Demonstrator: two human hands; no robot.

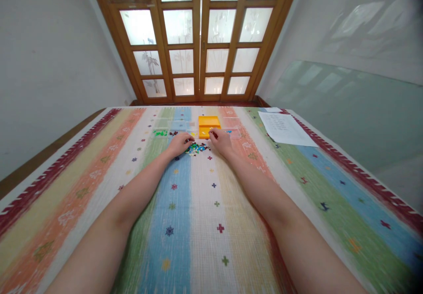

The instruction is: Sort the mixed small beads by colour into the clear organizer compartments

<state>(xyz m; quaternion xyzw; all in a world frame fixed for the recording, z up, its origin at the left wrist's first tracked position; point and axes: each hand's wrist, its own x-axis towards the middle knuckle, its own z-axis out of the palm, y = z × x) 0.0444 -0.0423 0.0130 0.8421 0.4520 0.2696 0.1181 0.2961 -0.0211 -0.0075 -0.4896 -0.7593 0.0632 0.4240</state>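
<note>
Head view, left hand: our left hand (181, 143) bends over the left edge of the pile of small pieces (196, 149), fingers curled; we cannot tell whether they grip a piece.
Right hand: our right hand (220, 140) hangs at the right side of the orange box (209, 121), fingertips drawn together; whether they pinch anything, we cannot tell.
Pile: mixed colours, on the striped cloth (201, 206) between our hands, nearer us than the orange box.
Orange box: open.
Clear trays: green pieces (161, 133) and dark pieces (173, 133) left, blue pieces (228, 132) right.
Paper: a sheet (286, 128) lies far right.
</note>
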